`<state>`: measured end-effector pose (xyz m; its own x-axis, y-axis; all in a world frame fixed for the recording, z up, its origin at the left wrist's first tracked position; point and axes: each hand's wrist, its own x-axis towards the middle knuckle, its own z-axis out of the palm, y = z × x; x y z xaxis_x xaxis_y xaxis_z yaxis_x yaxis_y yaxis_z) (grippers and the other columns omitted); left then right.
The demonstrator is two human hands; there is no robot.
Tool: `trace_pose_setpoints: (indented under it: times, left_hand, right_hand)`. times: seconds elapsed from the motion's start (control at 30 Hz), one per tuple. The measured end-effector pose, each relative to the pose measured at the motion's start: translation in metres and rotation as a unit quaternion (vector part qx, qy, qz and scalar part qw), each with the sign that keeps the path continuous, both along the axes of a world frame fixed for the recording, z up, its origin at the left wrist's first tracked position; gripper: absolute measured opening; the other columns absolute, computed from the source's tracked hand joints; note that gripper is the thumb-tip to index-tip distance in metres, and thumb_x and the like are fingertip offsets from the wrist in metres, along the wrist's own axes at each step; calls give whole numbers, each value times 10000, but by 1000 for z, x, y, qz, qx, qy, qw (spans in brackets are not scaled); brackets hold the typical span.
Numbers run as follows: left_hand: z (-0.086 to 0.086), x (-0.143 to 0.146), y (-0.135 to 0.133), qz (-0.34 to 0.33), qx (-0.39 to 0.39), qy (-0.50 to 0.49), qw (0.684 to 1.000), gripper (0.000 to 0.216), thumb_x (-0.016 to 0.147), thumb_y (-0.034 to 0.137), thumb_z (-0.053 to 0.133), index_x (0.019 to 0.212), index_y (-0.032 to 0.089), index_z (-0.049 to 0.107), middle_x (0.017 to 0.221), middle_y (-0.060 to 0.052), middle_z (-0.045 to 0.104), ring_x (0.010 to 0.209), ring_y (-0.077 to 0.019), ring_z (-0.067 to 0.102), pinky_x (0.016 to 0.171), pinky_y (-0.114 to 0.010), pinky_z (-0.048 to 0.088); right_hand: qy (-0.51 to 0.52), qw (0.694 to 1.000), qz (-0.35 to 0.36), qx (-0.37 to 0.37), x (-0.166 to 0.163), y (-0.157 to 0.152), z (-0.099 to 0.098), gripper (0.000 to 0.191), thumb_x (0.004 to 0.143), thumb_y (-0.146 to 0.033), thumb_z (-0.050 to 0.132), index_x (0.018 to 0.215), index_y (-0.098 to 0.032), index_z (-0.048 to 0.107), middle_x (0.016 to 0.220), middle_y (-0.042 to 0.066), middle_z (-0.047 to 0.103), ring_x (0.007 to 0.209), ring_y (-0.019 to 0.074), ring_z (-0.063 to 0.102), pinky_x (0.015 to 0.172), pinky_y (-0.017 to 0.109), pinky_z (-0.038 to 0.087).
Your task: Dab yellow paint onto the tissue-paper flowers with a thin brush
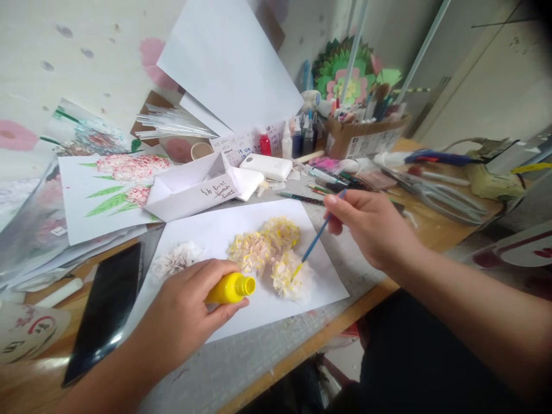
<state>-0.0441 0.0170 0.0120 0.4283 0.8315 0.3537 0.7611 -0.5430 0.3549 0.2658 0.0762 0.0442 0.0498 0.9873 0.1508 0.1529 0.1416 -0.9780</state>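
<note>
Left hand [190, 305] grips yellow bottle [230, 288]; right hand [371, 227] pinches brush [318, 236].

wall [86, 52]: pale, pink blotches and grey specks, facing me | desk [435, 227]: wooden top, cluttered, grey cutting mat [241, 362] at my edge | back corner: green-and-pink paper flower [345, 80] above a cardboard box [366, 138] of pens | right: plain whitish panels [504, 86] | light: soft, even daylight

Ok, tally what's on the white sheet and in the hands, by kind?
Paper flowers with yellow paint: 3
Unpainted paper flower: 1
Yellow paint bottle, in left hand: 1
Brush, in right hand: 1
Total: 6
</note>
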Motion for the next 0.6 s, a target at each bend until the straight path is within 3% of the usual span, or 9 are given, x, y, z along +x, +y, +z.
trace_pose_setpoints:
  times: [0.3,0.43,0.6]
  left_hand:
    - [1,2,-1,-5,4,0,1000,349,973,619,648,1091,291,668,921,15,771,772,-197,737,746,-286,563]
    - [2,2,-1,-10,16,19,1000,375,987,646,615,1083,286,647,914,16,768,764,-190,738,723,-276,553]
    - [0,1,0,-12,22,13,1000,371,994,647,602,1114,298,639,934,22,764,779,-187,735,759,-272,557]
  right_hand:
    - [-23,1000,4,12,-3,-3,2,514,826,-626,789,548,-224,631,520,10,603,452,97,451,467,280,374]
    - [-10,999,-33,15,3,2,1,517,865,-581,779,532,-223,610,489,2,573,446,95,444,469,275,371]
    - [13,1000,-26,-3,4,7,-4,541,821,-655,794,547,-221,620,489,9,582,457,110,488,476,278,403]
